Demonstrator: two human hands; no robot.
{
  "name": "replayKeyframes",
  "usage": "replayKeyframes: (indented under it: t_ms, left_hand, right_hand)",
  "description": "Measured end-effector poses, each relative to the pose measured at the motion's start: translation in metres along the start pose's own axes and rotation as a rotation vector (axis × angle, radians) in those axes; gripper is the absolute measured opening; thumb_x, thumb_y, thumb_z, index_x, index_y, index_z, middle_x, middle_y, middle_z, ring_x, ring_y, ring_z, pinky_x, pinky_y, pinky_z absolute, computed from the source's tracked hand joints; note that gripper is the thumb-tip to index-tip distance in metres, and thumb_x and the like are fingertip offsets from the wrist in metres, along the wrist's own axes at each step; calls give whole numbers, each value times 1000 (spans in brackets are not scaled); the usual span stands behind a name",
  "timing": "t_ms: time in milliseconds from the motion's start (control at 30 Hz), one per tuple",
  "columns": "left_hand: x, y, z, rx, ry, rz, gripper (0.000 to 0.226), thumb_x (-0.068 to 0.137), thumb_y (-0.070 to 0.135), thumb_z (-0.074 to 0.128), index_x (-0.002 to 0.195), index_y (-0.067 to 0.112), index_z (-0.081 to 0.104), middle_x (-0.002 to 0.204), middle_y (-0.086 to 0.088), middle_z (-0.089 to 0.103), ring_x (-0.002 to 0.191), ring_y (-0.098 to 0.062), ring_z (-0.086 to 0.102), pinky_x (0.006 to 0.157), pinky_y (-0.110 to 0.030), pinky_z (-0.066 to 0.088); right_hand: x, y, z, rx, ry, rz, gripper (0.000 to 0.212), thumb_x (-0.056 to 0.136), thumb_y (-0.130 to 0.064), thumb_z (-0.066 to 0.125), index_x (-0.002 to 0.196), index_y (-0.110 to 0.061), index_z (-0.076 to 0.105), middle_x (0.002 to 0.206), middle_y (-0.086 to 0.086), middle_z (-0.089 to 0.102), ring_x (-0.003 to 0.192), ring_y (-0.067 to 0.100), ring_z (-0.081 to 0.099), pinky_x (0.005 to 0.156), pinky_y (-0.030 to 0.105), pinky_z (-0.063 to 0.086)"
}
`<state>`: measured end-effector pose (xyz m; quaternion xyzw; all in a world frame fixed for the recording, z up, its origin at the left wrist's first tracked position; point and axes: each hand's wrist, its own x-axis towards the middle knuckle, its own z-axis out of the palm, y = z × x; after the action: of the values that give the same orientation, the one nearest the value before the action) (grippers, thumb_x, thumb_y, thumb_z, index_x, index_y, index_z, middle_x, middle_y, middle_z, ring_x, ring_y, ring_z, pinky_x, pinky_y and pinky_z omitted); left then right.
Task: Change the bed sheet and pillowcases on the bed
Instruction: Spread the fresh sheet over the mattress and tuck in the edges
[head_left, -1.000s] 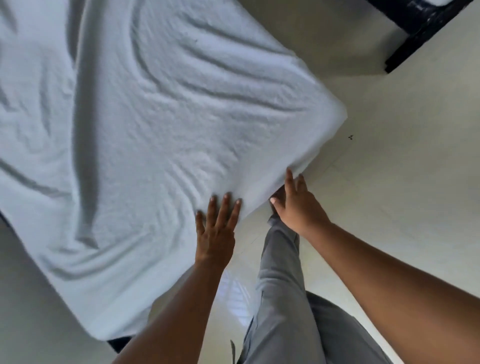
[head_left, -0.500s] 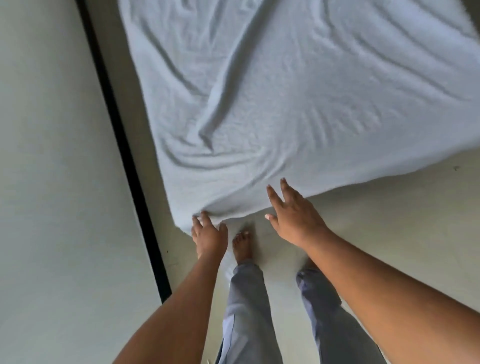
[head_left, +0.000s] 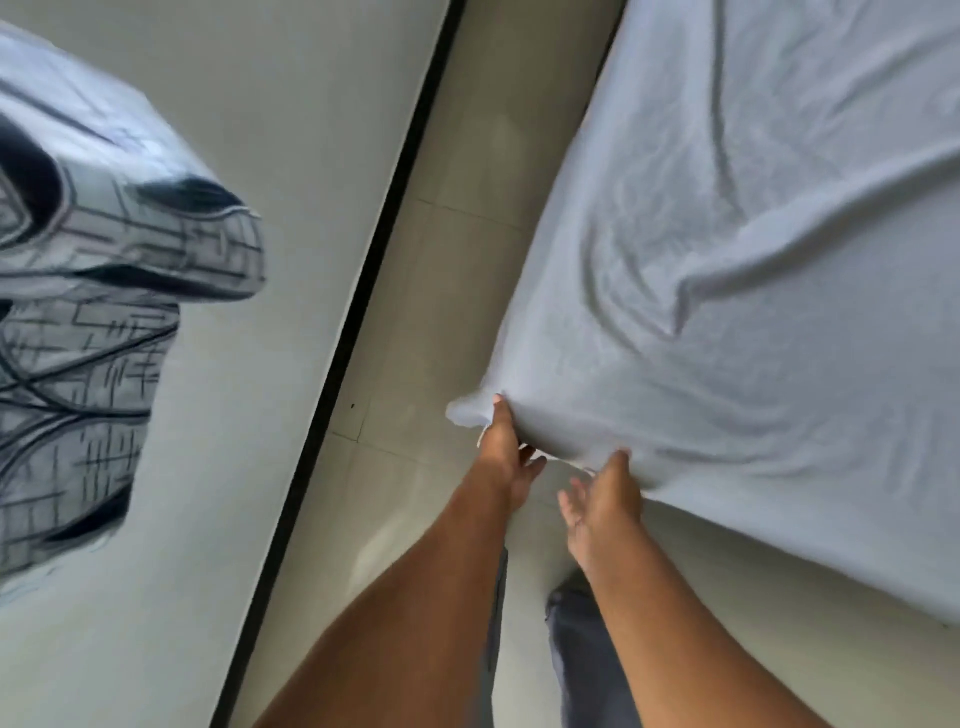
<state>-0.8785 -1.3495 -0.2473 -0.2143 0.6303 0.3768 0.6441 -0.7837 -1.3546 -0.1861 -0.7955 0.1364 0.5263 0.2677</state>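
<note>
A wrinkled white bed sheet covers the bed on the right half of the head view. Its near-left corner sticks out as a small loose flap. My left hand pinches the sheet at that corner, thumb on top and fingers underneath. Just to the right, my right hand is at the sheet's lower edge; its thumb touches the cloth and its fingers are spread loosely below, holding nothing. No pillows or pillowcases are in view.
A pale wall with a black skirting strip runs along the left, leaving a narrow lane of tiled floor beside the bed. A black-and-white drawing marks the wall. My grey trouser legs stand below.
The view has swung toward the bed's left corner. Both hands moved from the sheet's foot edge to that corner, and my left hand took hold of the corner flap.
</note>
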Motion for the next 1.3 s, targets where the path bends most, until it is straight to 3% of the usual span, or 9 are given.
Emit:
replayKeyframes:
  t_ms: [100, 267, 367, 467, 767, 900, 1033, 1200, 1300]
  left_hand:
    - [16, 4, -5, -60, -6, -30, 86, 69, 79, 65, 134, 24, 56, 123, -3, 70, 112, -24, 67, 90, -40, 57]
    - [63, 13, -17, -116, 4, -110, 80, 68, 66, 71, 132, 20, 64, 128, -6, 69, 116, -22, 64, 88, -33, 57]
    - [72, 19, -15, -70, 23, -151, 48, 72, 55, 72, 103, 19, 72, 89, -1, 71, 76, -18, 63, 60, -27, 51]
    - [75, 18, -21, -25, 34, -200, 29, 67, 50, 73, 73, 25, 58, 58, 4, 57, 48, -13, 51, 47, -23, 42]
    - [50, 26, -19, 130, -38, -128, 33, 84, 45, 59, 101, 22, 77, 96, 1, 74, 90, -20, 62, 89, -37, 52]
    - [37, 37, -10, 130, 0, -167, 15, 73, 35, 67, 72, 27, 79, 100, -10, 61, 94, -26, 46, 81, -41, 43]
    - [41, 42, -11, 236, 14, -178, 26, 77, 16, 74, 102, 15, 67, 102, -15, 49, 76, -23, 41, 69, -35, 39]
    - [30, 50, -5, 434, 26, 281, 21, 85, -11, 65, 102, 0, 64, 77, -1, 61, 57, -4, 57, 59, -21, 49]
    - [27, 36, -7, 232, -56, 43, 17, 90, -4, 58, 101, 4, 68, 79, -6, 69, 61, -9, 67, 63, -24, 55]
  right_hand:
    - [11, 7, 10, 405, -206, 231, 93, 95, -77, 30, 155, -7, 33, 157, 17, 39, 147, 28, 38, 119, 53, 28]
    - [44, 20, 34, 679, -174, 268, 104, 76, -92, 39, 146, -15, 48, 145, 16, 54, 137, 37, 49, 114, 64, 30]
    - [45, 27, 48, 855, -207, 236, 110, 57, -97, 54, 135, -20, 59, 135, 18, 62, 121, 48, 60, 98, 72, 40]
    - [42, 28, 52, 927, -243, 277, 95, 74, -88, 44, 130, -15, 64, 129, 23, 65, 118, 52, 60, 99, 71, 40]
    - [48, 7, 34, 852, -297, 243, 56, 94, -55, 44, 126, -20, 73, 127, 13, 71, 117, 42, 66, 104, 56, 45]
    - [39, -1, 23, 802, -250, 262, 49, 95, -50, 47, 123, -22, 74, 122, 8, 74, 109, 36, 71, 99, 47, 50]
    - [33, -7, 17, 773, -210, 267, 46, 93, -52, 51, 118, -22, 75, 112, 4, 77, 97, 31, 76, 87, 42, 55]
    - [41, -3, 14, 759, -193, 289, 48, 93, -50, 50, 123, -22, 74, 113, 6, 77, 103, 32, 74, 96, 44, 52]
    - [54, 2, 15, 769, -177, 285, 49, 92, -52, 48, 121, -22, 75, 113, 8, 77, 98, 37, 75, 91, 49, 54]
